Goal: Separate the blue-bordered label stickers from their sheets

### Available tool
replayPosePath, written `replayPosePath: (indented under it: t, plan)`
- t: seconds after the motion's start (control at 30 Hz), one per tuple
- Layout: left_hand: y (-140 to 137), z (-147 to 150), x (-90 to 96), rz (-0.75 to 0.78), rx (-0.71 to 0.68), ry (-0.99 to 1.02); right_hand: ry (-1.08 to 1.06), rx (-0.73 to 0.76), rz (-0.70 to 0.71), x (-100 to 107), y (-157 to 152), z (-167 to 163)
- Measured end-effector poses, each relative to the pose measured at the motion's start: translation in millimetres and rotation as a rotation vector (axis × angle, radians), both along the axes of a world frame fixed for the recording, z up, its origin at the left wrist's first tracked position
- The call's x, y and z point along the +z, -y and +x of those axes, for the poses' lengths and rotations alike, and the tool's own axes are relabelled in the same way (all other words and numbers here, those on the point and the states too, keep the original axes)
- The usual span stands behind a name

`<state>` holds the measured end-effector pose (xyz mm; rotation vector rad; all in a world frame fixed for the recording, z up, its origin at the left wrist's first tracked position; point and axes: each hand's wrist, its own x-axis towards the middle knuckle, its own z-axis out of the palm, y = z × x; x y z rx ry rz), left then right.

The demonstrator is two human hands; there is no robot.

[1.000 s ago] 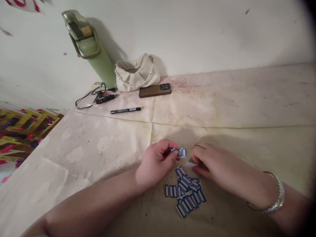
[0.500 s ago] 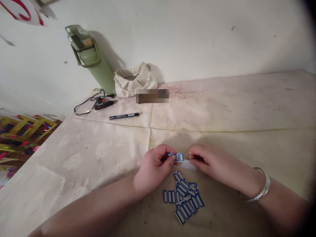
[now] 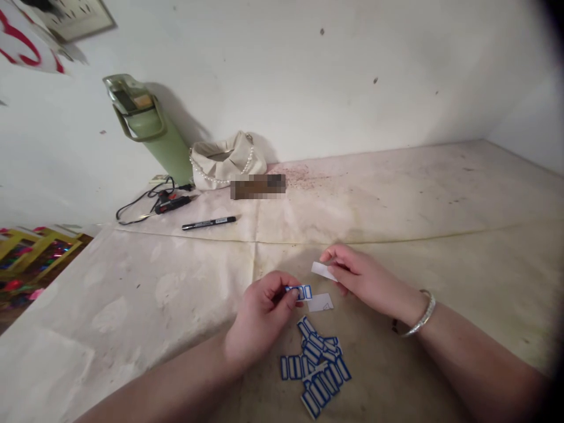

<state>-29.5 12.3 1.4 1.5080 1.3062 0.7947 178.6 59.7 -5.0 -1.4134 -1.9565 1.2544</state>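
Observation:
Between thumb and fingers, my left hand [image 3: 262, 308] pinches a strip of blue-bordered labels [image 3: 304, 292]. My right hand [image 3: 361, 273], with a silver bangle at its wrist, grips a small white paper strip [image 3: 324, 271] by its right end. Below and between the hands, another white paper piece [image 3: 321, 302] with a small dark mark lies on the cloth, close to the left fingertips. A loose pile of blue-bordered label strips [image 3: 315, 364] is spread nearer to me, several of them overlapping.
A green bottle [image 3: 161, 138], a cream handbag [image 3: 224, 161] with a pearl strap and a blurred-out brown item [image 3: 258, 187] stand by the wall. A black marker [image 3: 209, 223] and a corded glue gun [image 3: 171, 204] lie on the light tablecloth [image 3: 145, 317].
My right hand has lifted the white paper strip up and away from my left hand. The other white paper piece lies more exposed. The camera view has shifted slightly.

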Motion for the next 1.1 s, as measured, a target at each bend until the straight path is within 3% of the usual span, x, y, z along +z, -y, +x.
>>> replayPosePath:
  t: [0.23,0.4,0.83,1.1]
  plan:
    - [1,-1,-1.5,0.0,0.013,0.011,-0.041,-0.029,0.0,0,-2,-2]
    - [0,1,0.3,-0.017,0.036,0.02,-0.19,-0.099,-0.098,-5,0,-5]
    - [1,1,-4.1,-0.01,0.054,0.034,-0.261,-0.107,-0.065,0,2,-8]
    - [-1,3,0.3,-0.042,0.081,0.072,-0.373,-0.205,-0.109,2,4,-13]
